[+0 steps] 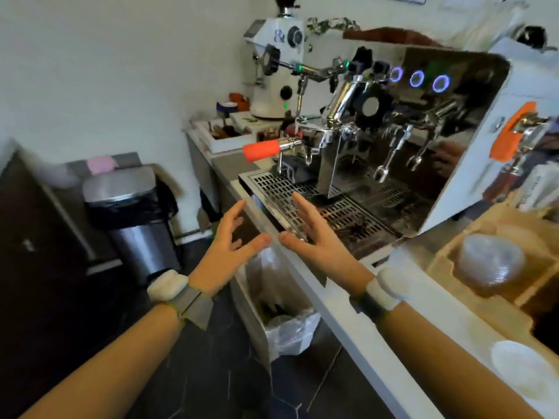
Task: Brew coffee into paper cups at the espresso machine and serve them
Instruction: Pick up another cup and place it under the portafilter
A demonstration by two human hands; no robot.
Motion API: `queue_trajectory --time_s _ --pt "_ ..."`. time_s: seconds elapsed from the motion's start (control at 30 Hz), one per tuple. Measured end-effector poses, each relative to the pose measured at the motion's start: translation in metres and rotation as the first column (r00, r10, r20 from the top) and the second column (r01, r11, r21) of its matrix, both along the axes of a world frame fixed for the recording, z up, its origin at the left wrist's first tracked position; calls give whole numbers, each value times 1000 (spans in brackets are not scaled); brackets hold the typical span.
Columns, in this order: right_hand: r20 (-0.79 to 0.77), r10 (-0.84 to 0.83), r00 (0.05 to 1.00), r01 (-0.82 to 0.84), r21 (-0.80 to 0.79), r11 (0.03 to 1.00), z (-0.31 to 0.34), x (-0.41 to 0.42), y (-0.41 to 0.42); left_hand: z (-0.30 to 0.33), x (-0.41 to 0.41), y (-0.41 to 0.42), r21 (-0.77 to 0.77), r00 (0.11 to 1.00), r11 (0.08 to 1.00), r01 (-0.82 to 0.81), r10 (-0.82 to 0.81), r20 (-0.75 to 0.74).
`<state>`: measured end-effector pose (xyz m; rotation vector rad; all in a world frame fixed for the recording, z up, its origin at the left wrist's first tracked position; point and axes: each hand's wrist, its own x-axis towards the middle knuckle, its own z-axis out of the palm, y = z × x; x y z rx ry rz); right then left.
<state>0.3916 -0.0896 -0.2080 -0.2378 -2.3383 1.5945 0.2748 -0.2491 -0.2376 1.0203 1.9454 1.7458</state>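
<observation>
Both hands empty, held palms facing each other, thumbs nearly tip to tip. Left hand [225, 252]: fingers spread and loosely bent, gripping nothing. Right hand [314, 237]: fingers straighter, pointing forward, also holding nothing.

Espresso machine [465, 140] stands ahead and to the right of the hands, polished steel front, three blue-lit ring buttons across its top panel. Its drip tray [302, 192], a slotted metal grate, lies just beyond the right hand's fingertips; nothing stands on the part that shows. Portafilter with orange handle [261, 150] is locked in the group above the tray's far-left corner, handle pointing left, above and beyond both hands. A second orange handle [511, 137] shows at the machine's right side.

White grinder [276, 71] sits farther back, beyond the portafilter. Steel pedal bin [133, 219] with a black liner stands on the floor left of the left hand. Below the hands, under the counter edge, an open box [287, 325] holds clear plastic. Stack of clear lids [490, 261] rests in a wooden holder right of the right wrist. No paper cups identifiable; image is blurred at the right edge.
</observation>
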Motion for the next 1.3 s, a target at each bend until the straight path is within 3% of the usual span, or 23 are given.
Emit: queue_trajectory --time_s 0.23,0.63,0.93,1.07,1.3 --pt "5 112 994 -112 69 991 4 -111 -6 1 -102 6 58 994 992 -111 110 8" --pt "44 91 995 -95 110 989 -2 -219 11 4 -216 30 31 990 990 -134 133 35" --pt "52 -120 991 119 13 993 -15 -269 12 -11 -310 70 -15 994 995 101 -100 54" --pt "18 -365 931 364 45 930 -19 -304 9 -10 -360 88 -56 958 957 285 -284 33" --pt "25 -534 845 534 19 845 -24 -349 10 -1 -416 100 -94 905 901 424 -425 5"
